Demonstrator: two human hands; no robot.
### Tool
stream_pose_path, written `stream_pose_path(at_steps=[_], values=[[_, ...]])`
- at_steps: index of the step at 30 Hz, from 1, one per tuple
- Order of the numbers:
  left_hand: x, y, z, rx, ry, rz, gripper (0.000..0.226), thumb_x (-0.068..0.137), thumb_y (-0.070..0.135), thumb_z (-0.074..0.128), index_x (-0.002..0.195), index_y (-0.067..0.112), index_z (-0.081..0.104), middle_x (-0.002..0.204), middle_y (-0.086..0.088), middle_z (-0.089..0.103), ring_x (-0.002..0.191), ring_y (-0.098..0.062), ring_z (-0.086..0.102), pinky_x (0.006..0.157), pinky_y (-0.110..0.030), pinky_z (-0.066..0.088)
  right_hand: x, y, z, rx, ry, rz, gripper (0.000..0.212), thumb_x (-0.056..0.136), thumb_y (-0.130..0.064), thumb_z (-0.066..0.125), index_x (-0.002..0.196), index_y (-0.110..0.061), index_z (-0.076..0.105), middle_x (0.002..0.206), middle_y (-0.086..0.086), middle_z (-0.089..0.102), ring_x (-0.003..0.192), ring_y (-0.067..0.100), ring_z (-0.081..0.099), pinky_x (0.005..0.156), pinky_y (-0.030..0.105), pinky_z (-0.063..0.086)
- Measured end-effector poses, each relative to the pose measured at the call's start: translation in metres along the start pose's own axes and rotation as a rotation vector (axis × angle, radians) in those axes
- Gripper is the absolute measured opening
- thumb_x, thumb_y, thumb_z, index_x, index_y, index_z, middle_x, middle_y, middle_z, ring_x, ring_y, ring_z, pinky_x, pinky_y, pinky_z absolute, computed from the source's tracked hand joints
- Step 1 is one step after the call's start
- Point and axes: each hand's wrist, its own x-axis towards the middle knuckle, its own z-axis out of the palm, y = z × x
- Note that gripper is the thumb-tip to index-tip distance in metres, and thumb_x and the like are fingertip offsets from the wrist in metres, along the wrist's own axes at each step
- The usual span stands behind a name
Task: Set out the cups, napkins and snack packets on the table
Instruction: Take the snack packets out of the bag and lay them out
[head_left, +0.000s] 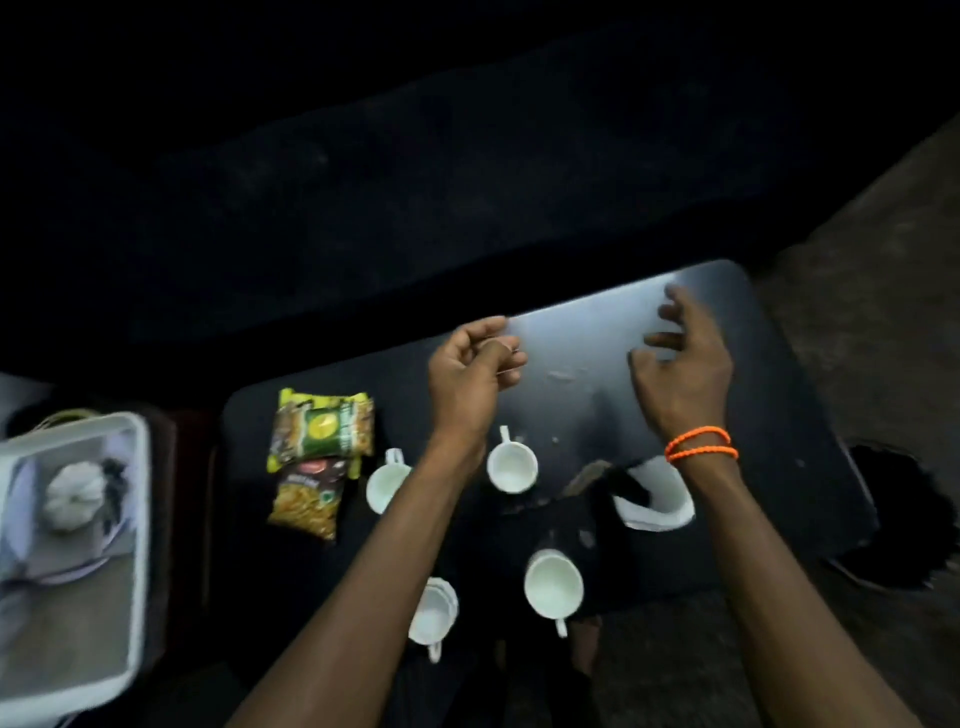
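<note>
Left hand (475, 371) loosely closed above the dark table (779, 415), fingers curled, maybe pinching something thin, hard to tell. Right hand (680, 364) open, fingers spread, hovering near the far right corner, orange bands (701, 444) on the wrist. Bare glossy room under both hands, up to the far edge. Four white cups (511, 462) set nearer the body, behind the hands; one partly under the left forearm. Snack packets (319, 447) stacked at the left end, well apart from both hands. White napkins (654, 499) below the right wrist. White tray (78, 545) beside the table, left.
</note>
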Motion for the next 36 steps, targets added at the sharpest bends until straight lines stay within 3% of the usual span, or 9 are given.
stream_pose_path(at_steps=[7, 11, 17, 20, 23, 26, 29, 32, 36], values=[[0.03, -0.025, -0.176, 0.07, 0.474, -0.081, 0.016, 0.093, 0.01, 0.067, 0.103, 0.02, 0.075, 0.088, 0.0, 0.077, 0.081, -0.017, 0.074, 0.065, -0.031, 0.057, -0.065, -0.057, 0.157, -0.108, -0.481, -0.11, 0.054, 0.077, 0.002, 0.072, 0.13, -0.009, 0.068, 0.119, 0.014, 0.072, 0.1, 0.031, 0.07, 0.092, 0.04, 0.057], [0.035, -0.051, -0.236, 0.233, 0.727, -0.221, 0.028, 0.092, 0.021, 0.068, 0.119, 0.013, 0.071, 0.113, -0.004, 0.076, 0.087, -0.016, 0.069, 0.072, -0.031, 0.053, -0.1, -0.065, 0.236, -0.335, -0.808, -0.309, 0.054, 0.08, -0.014, 0.08, 0.133, -0.013, 0.067, 0.129, 0.015, 0.069, 0.122, 0.036, 0.061, 0.104, 0.044, 0.051], [0.06, -0.064, -0.265, 0.342, 0.452, -0.352, 0.041, 0.099, 0.038, 0.066, 0.126, 0.008, 0.072, 0.124, -0.013, 0.074, 0.111, -0.032, 0.071, 0.1, -0.05, 0.058, -0.12, -0.054, 0.309, -0.679, -1.039, -0.545, 0.094, 0.078, -0.033, 0.085, 0.157, -0.028, 0.036, 0.156, 0.009, 0.049, 0.145, 0.034, 0.039, 0.113, 0.052, 0.033], [0.072, -0.064, -0.266, 0.326, 0.428, -0.3, 0.028, 0.098, 0.03, 0.07, 0.118, 0.011, 0.076, 0.122, -0.007, 0.076, 0.111, -0.026, 0.071, 0.101, -0.045, 0.058, -0.122, -0.047, 0.318, -0.653, -0.976, -0.526, 0.084, 0.08, -0.032, 0.081, 0.154, -0.023, 0.041, 0.144, 0.014, 0.058, 0.135, 0.037, 0.048, 0.107, 0.048, 0.036], [0.081, -0.059, -0.256, 0.327, 0.394, -0.213, 0.013, 0.097, 0.018, 0.07, 0.108, 0.015, 0.077, 0.113, 0.005, 0.073, 0.105, -0.017, 0.068, 0.086, -0.028, 0.055, -0.117, -0.047, 0.31, -0.576, -0.884, -0.435, 0.08, 0.075, -0.028, 0.082, 0.148, -0.023, 0.048, 0.133, 0.013, 0.062, 0.126, 0.037, 0.053, 0.102, 0.045, 0.037], [0.099, -0.05, -0.234, 0.408, 0.307, -0.065, 0.015, 0.099, 0.022, 0.069, 0.111, 0.019, 0.077, 0.098, 0.011, 0.072, 0.092, -0.005, 0.066, 0.085, -0.03, 0.057, -0.1, -0.049, 0.291, -0.494, -0.663, -0.306, 0.08, 0.066, -0.024, 0.081, 0.142, -0.022, 0.055, 0.124, 0.012, 0.064, 0.117, 0.037, 0.057, 0.098, 0.046, 0.043], [0.125, -0.043, -0.203, 0.58, 0.165, 0.073, 0.019, 0.098, 0.024, 0.067, 0.115, 0.021, 0.076, 0.106, 0.002, 0.071, 0.094, -0.012, 0.066, 0.088, -0.033, 0.056, -0.079, -0.044, 0.271, -0.534, -0.517, -0.19, 0.081, 0.066, -0.032, 0.084, 0.14, -0.018, 0.055, 0.122, 0.013, 0.064, 0.113, 0.037, 0.059, 0.097, 0.045, 0.046], [0.144, -0.047, -0.184, 0.791, 0.008, 0.118, 0.027, 0.099, 0.022, 0.066, 0.125, 0.019, 0.072, 0.121, -0.008, 0.064, 0.112, -0.025, 0.064, 0.096, -0.041, 0.055, -0.062, -0.031, 0.253, -0.589, -0.584, -0.046, 0.087, 0.068, -0.05, 0.089, 0.14, -0.02, 0.052, 0.119, 0.014, 0.064, 0.107, 0.035, 0.064, 0.095, 0.046, 0.053], [0.154, -0.058, -0.178, 0.855, -0.237, 0.073, 0.046, 0.093, 0.023, 0.077, 0.138, 0.022, 0.068, 0.132, -0.009, 0.061, 0.123, -0.027, 0.062, 0.107, -0.043, 0.051, -0.041, -0.015, 0.24, -0.481, -0.562, -0.03, 0.072, 0.076, -0.03, 0.089, 0.14, -0.02, 0.058, 0.118, 0.015, 0.063, 0.091, 0.022, 0.06, 0.092, 0.042, 0.057]])
